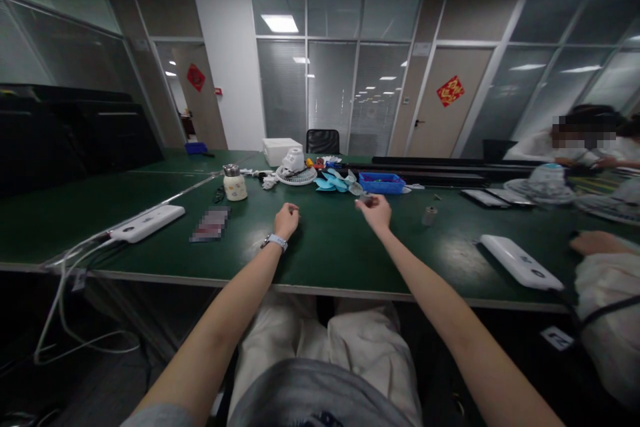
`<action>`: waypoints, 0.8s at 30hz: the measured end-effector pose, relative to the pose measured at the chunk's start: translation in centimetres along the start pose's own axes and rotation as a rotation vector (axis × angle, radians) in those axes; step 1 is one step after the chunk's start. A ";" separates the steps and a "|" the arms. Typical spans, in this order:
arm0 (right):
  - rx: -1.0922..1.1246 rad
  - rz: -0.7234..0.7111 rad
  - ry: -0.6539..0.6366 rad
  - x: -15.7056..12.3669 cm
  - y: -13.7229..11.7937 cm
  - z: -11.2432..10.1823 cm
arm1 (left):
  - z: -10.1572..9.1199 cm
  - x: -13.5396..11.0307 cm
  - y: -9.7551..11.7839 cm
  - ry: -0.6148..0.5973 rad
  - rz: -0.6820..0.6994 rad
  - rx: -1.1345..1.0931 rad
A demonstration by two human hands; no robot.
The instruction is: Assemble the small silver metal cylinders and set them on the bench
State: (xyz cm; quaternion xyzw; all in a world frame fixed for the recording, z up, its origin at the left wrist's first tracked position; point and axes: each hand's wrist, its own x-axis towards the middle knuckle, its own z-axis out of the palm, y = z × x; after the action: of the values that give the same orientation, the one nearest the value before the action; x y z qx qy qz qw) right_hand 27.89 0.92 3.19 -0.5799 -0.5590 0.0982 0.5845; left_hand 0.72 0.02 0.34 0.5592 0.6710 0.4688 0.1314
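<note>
My left hand [287,220], with a watch [275,241] on its wrist, rests low over the green table with its fingers curled together. What those fingers hold, if anything, is too small to make out. My right hand [377,213] is raised a little above the table, its thumb and fingers pinching a small grey piece [367,199]. Just behind this hand lie light-blue fan blades [333,181] and a blue tray [383,184] with small parts in it. To its right a small metal cylinder [429,216] stands on the table.
A white fan base with a round grille [296,177] sits at the back beside a white box [281,150]. A cream bottle [235,185] and a phone [211,224] are on the left. White power banks [149,223] lie at both sides. A co-worker's sleeve [607,290] is at right.
</note>
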 end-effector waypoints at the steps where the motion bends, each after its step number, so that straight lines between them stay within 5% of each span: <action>1: -0.003 0.018 -0.087 -0.9 -0.6 1.7 | 0.1 -0.1 0.1 -0.007 0.023 -0.021; 5: 0.056 -0.068 -0.372 -4.1 -2.1 6.6 | 0.4 -0.4 0.8 -0.046 0.192 -0.139; 9: 0.058 -0.087 -0.415 -5.9 -3.5 8.6 | 0.5 -0.9 1.5 -0.049 0.373 -0.192; 24: -0.022 -0.086 -0.437 -7.0 -3.4 8.0 | 0.7 -1.5 1.9 -0.060 0.429 -0.115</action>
State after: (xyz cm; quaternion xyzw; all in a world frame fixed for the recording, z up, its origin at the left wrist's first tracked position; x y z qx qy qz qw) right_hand 17.45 -0.92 -0.31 -0.5267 -0.6976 0.1904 0.4469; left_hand 2.93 -1.06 0.93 0.6942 0.5049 0.5066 0.0802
